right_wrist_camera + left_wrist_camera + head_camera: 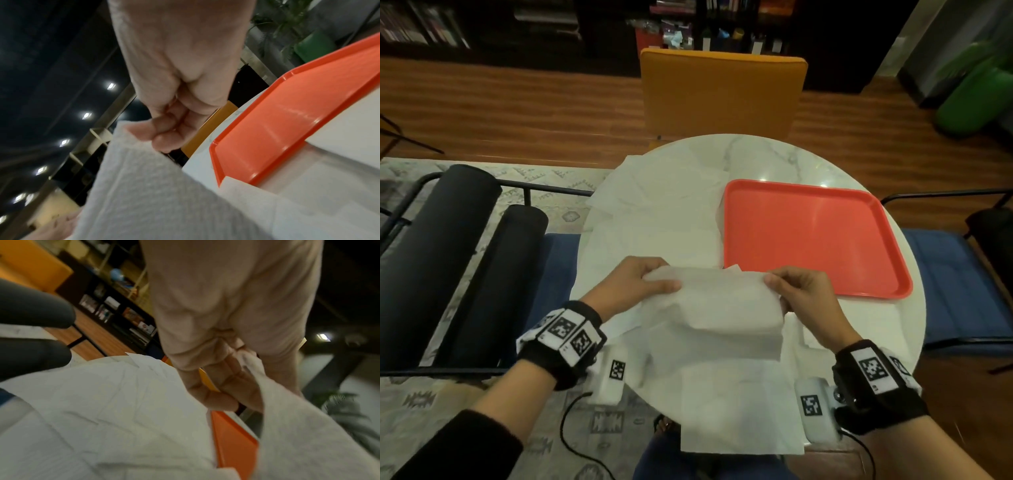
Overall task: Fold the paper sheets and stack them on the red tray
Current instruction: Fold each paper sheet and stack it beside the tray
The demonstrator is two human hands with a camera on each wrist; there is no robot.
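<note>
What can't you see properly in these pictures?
- Table under the loose sheets: head view, paper covers it.
- Right hand fingertips: right wrist view, the held sheet hides them.
- Left hand: left wrist view, blurred.
- Tray: left wrist view, mostly behind paper.

A round white marble table (767,154) carries a red tray (815,236) beside scattered white paper sheets (654,212).
</note>
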